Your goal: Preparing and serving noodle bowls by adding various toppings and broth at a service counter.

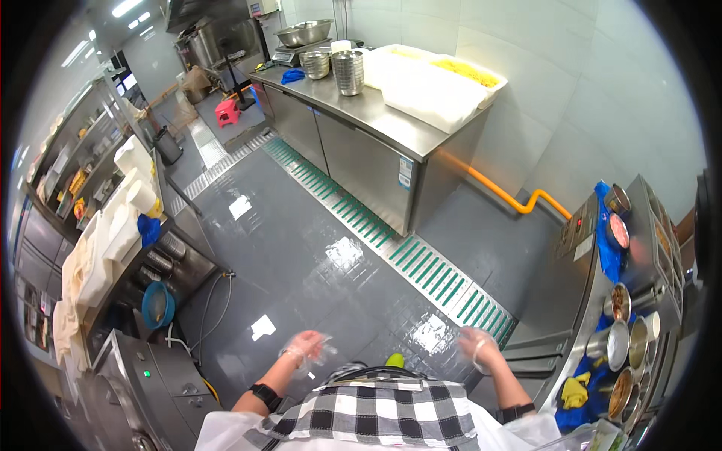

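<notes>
My left hand [309, 346], in a clear plastic glove, hangs over the grey tiled floor [282, 242] with nothing seen in it; its fingers are partly bent and blurred by the loose film. My right hand [476, 345], gloved the same way, is near the end of the floor drain grate [431, 270] and left of the steel counter at the right. Whether its fingers are apart is unclear. Black bands circle both forearms. Between the hands are a black-and-white checked apron [372, 414] and the tip of a lime-green shoe [395, 359].
Ahead stands a steel counter [395, 127] with white tubs [434, 93] and stacked metal bowls [348, 73]. Metal pots [617, 345] and a yellow cloth [575, 392] lie on the right counter. A hose [228, 299] trails on the floor at left, near a blue basin [158, 304].
</notes>
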Demonstrator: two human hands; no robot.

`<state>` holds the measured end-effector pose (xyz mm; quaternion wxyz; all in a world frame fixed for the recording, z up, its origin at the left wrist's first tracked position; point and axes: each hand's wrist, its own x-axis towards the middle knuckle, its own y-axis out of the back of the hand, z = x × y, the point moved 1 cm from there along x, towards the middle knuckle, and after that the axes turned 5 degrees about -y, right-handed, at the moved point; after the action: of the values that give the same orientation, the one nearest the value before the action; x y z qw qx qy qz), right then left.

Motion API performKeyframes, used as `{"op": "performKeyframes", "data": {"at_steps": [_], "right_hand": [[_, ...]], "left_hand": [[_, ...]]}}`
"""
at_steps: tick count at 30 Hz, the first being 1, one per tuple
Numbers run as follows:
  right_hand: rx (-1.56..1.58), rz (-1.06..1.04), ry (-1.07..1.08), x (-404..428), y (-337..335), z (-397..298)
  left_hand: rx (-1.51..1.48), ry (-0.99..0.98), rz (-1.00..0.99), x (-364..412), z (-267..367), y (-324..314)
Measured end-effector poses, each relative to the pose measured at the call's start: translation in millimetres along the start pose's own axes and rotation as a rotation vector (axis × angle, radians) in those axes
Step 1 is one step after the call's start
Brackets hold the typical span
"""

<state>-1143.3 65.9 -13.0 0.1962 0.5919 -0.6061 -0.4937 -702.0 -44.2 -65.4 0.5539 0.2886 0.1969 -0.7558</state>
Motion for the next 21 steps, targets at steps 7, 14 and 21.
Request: {"op": "performKeyframes", "data": {"at_steps": [7,14,21], "right_hand": [[0.004,-0.317,0.242,193,34,-126],[-0.150,-0.440,0.107,313,65,-173],[0.091,-0.320,-0.002,414,122,-197]], "left_hand": [[-0.325,0.243,0.458,70,23,91],[-0.495,-0.174,0.444,234,201,163],[-0.508,-0.406,0.239,416,479,162]]}}
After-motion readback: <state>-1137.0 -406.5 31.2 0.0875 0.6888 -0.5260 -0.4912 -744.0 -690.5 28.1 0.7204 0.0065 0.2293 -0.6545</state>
